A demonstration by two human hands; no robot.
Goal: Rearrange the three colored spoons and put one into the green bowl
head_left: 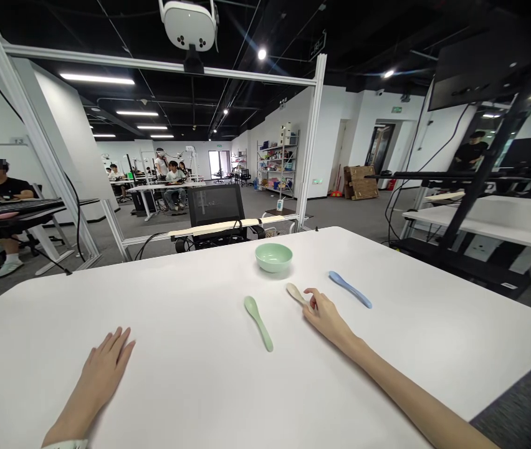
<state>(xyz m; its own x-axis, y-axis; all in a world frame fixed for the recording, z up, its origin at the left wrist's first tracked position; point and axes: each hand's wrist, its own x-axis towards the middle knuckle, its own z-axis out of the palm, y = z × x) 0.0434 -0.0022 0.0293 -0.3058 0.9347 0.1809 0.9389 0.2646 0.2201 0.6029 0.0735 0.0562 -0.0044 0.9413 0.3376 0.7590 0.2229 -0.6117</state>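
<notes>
My right hand (324,313) reaches over the white table (191,380) and its fingers are closed on the handle of a beige spoon (295,292), whose bowl points away from me. A green spoon (258,322) lies to its left and a blue spoon (349,289) to its right. A pale green bowl (273,257) stands just beyond the spoons. My left hand (103,369) rests flat on the table at the near left, fingers stretched out, holding nothing.
A black chair (215,209) and a white metal frame (310,143) stand behind the table's far edge. Other people sit at desks at the far left and in the background. A black stand with shelves (475,187) is on the right.
</notes>
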